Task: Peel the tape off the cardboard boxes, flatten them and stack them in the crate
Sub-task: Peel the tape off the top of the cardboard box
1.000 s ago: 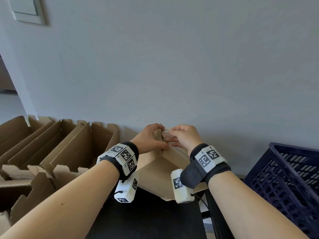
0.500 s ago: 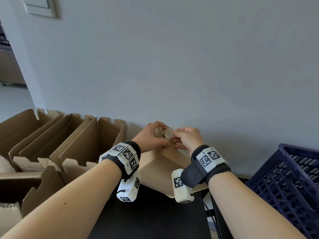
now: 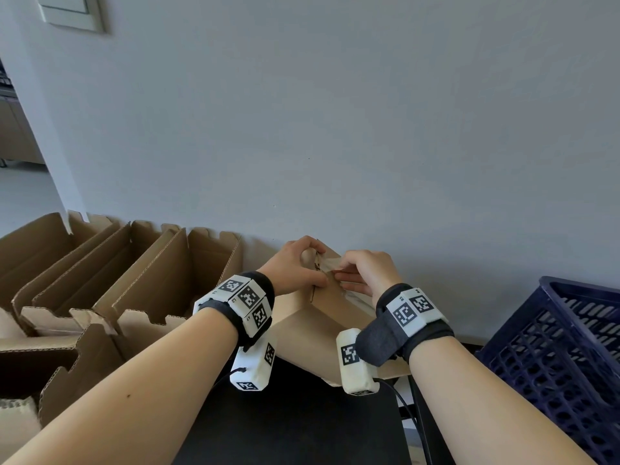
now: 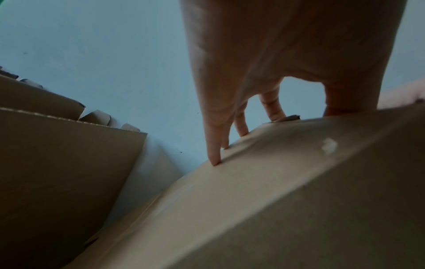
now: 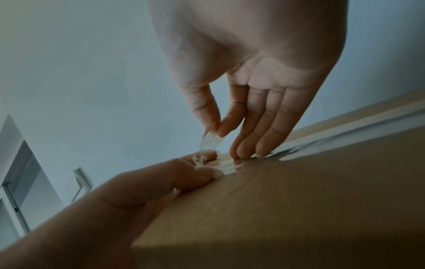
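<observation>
A closed cardboard box [image 3: 312, 333] stands tilted on the black table [image 3: 302, 424], one corner up near the wall. My left hand [image 3: 315, 268] grips that top corner, fingers over the far edge and thumb on the near face [image 4: 306, 116]. My right hand [image 3: 342, 268] pinches the loose end of clear tape [image 5: 210, 142] between thumb and index finger [image 5: 216, 130]. Its other fingers [image 5: 248, 145] rest on the box. The rest of the tape [image 3: 355, 297] still lies stuck along the seam. A dark blue crate [image 3: 553, 347] stands at the right.
Several open cardboard boxes [image 3: 110, 283] stand in a row against the grey wall at the left, close to my left arm. The same boxes [image 4: 57, 163] fill the left of the left wrist view. A light switch [image 3: 72, 11] is high on the wall.
My right hand has lifted the tape end off the box's top corner and drawn it slightly right. The left hand keeps its grip on the corner. The head view has shifted a little.
</observation>
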{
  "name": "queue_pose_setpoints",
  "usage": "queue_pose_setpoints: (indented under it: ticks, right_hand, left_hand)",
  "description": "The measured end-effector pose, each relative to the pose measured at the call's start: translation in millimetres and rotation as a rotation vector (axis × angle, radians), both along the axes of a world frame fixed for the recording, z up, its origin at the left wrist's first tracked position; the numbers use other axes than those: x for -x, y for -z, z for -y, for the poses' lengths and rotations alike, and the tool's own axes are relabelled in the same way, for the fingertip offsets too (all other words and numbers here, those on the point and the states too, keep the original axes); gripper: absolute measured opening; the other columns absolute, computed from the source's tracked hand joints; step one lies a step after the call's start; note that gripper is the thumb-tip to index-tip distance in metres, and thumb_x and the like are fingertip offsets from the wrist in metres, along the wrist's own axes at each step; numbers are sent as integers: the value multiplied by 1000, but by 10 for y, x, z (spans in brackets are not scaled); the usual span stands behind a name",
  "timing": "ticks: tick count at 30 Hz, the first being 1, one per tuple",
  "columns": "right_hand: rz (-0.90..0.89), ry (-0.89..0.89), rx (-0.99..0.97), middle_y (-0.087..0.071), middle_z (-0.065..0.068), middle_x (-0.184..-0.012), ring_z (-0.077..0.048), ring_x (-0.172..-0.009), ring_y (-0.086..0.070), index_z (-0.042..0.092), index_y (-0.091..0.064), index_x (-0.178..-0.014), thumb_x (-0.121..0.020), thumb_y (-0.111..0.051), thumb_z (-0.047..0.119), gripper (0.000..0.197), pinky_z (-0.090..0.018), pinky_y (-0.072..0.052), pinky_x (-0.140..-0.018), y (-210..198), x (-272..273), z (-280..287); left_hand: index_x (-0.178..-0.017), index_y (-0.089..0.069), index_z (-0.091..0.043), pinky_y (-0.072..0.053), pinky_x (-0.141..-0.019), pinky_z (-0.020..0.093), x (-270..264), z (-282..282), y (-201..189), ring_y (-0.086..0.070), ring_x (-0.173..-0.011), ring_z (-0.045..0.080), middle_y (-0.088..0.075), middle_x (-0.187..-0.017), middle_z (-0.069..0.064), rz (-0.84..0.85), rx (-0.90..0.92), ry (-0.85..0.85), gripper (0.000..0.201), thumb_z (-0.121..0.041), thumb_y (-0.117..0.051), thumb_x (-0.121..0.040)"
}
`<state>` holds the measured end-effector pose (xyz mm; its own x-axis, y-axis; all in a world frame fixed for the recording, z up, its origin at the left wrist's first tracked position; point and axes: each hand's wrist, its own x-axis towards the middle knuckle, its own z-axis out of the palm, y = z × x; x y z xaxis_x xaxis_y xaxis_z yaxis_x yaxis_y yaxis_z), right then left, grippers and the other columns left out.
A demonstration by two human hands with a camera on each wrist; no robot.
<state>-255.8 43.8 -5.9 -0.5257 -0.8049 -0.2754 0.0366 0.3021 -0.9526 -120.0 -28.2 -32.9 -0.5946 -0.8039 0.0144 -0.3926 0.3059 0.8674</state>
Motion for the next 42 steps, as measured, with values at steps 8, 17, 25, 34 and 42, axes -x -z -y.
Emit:
queue_pose_setpoints:
  ticks: [8,17,25,34,42]
  right_hand:
    - [24,18,12,-67,-12,-75,-22,-70,-66,3,-60,-73,-74,-53,-3,9,-35,-57,-81,-5,-2,1]
    - [174,44,86,-72,-16,-88,-25,-73,-72,5,-55,-84,-79,-47,0,11,-32,-59,-70,9,45,-20]
    - [262,7,176,-72,-16,-96,-24,-79,-71,7,-52,-95,-94,-47,8,6,-32,-58,-76,153,92,-24]
    - [266,-157,243,-74,-15,-85,-24,-71,-72,9,-51,-94,-98,-46,10,6,-27,-58,-59,38,29,-16]
    - [198,-151,173,-69,-15,-106,-24,-78,-68,12,-51,-87,-98,-47,12,12,-27,-57,-60,176,24,-40]
  left_hand:
    - [-114,-51,-29,-45,-76,24,0,-10,-28,-53,-92,15,-51,-115,3,51,-5,-17,51,-21,-76,-71]
    - [-113,-51,-28,-47,-82,28,-71,19,-37,-53,-84,13,-52,-111,-1,27,-25,-45,50,-23,-77,-71]
    - [-116,-51,-25,-39,-68,24,-69,34,-45,-48,-91,14,-49,-112,0,-5,-117,-90,46,-19,-71,-75]
    - [-113,-57,-16,-50,-76,30,-45,58,-132,-49,-94,15,-47,-124,2,47,-109,-91,32,-10,-63,-82]
    - [-120,-58,-13,-49,-84,25,95,-56,-13,-59,-104,19,-62,-116,3,222,-71,163,59,-21,-75,-64]
